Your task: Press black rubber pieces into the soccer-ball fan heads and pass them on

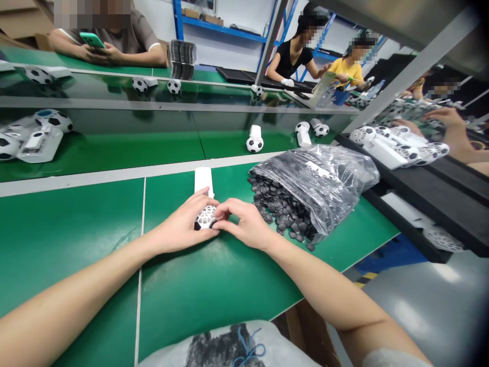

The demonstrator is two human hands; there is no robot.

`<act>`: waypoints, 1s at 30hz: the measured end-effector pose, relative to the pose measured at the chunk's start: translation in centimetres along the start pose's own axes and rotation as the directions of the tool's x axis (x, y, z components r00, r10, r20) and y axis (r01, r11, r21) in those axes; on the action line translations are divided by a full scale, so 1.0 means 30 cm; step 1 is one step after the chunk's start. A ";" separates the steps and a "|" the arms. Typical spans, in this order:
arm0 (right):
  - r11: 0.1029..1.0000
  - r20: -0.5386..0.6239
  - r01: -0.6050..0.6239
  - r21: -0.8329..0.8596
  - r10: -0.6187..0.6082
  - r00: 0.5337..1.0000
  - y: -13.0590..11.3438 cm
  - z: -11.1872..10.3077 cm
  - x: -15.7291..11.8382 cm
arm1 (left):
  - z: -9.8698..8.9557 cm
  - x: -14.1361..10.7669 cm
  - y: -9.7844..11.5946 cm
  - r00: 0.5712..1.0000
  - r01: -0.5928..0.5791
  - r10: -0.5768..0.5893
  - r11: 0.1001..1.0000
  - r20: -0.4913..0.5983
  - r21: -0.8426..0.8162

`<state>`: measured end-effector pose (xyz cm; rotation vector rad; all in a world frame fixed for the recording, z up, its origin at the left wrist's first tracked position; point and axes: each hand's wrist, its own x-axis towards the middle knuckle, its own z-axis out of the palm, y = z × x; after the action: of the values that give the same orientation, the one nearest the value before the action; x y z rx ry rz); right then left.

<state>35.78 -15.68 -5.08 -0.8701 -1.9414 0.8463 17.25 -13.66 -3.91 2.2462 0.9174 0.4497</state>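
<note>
A white soccer-ball-shaped housing [207, 216] with an openwork grille and some black patches lies on the green bench, its white rectangular handle [203, 179] pointing away from me. My left hand [186, 220] is closed around the ball's left side, thumb along the near edge. At the ball's right side, the thumb and index finger of my right hand [244, 222] are pinched together; whatever is between them is hidden or too small to name. To the right, small black pieces [284, 209] spill from a clear plastic bag [324, 178] onto the bench.
Beyond the bench, a shiny green conveyor belt [160, 148] carries several soccer-ball units [254, 139]. More units [401, 142] sit on a black tray [454, 178] at right. A metal post [416, 61] rises there. Co-workers sit across the line, one holding a phone [92, 40].
</note>
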 end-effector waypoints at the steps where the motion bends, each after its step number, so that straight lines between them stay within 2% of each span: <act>1: 0.998 -0.009 -0.048 0.050 0.049 0.999 0.005 0.004 0.000 | 0.000 -0.001 0.001 1.000 0.004 -0.004 1.000 -0.004 0.004; 6: 0.911 0.026 -0.301 0.283 0.307 0.951 0.039 0.008 0.007 | 0.004 0.002 0.006 0.999 0.030 -0.029 0.999 -0.029 0.015; 10: 0.849 0.066 -0.389 0.359 0.392 0.918 0.055 0.006 0.015 | 0.008 0.007 0.010 0.999 0.032 -0.031 0.999 -0.034 0.021; 15: 0.793 0.116 -0.418 0.443 0.411 0.904 0.057 0.017 0.017 | 0.007 0.002 0.011 0.999 0.038 -0.036 0.999 -0.037 0.038; 23: 0.788 0.112 -0.417 0.453 0.414 0.903 0.057 0.017 0.008 | 0.014 0.003 0.013 0.996 0.079 -0.080 0.997 -0.050 -0.003; 30: 0.859 0.059 -0.349 0.373 0.354 0.933 0.039 0.023 0.002 | 0.029 0.000 0.009 0.993 0.054 -0.054 0.999 -0.109 -0.001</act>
<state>35.47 -15.18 -6.29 -1.0003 -1.5477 1.3771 17.85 -14.20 -4.36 2.2111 1.0316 0.5512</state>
